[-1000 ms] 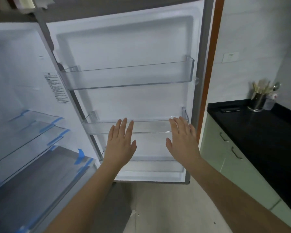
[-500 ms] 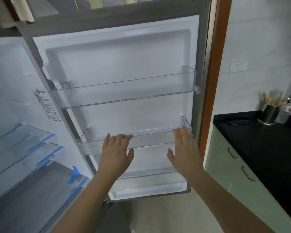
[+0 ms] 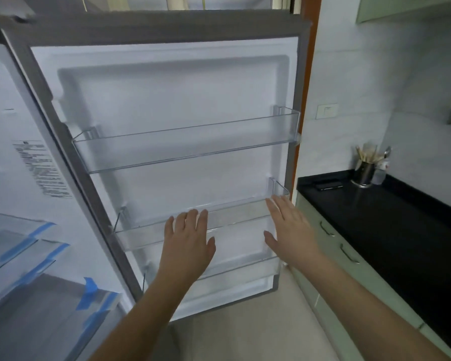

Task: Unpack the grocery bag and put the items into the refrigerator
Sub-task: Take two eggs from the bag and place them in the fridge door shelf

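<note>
Both hands are up in front of the open refrigerator door [image 3: 167, 105], fingers straight, holding nothing. Far left, glass shelves [image 3: 18, 246] inside the refrigerator [image 3: 8, 105], blue tape on the front edges. Left hand [image 3: 186, 242] spread flat at the front wall of the middle door bin [image 3: 235, 217]; can't tell if touching. Upper door bin [image 3: 188, 147] above it. Right hand [image 3: 289, 230] flat, fingertips near the bin's right end. Right of that, green cabinets [image 3: 349, 277] under a black tabletop [image 3: 401, 225] with a dark phone [image 3: 328, 185] and metal utensil cup [image 3: 363, 173]. No grocery bag in view.
</note>
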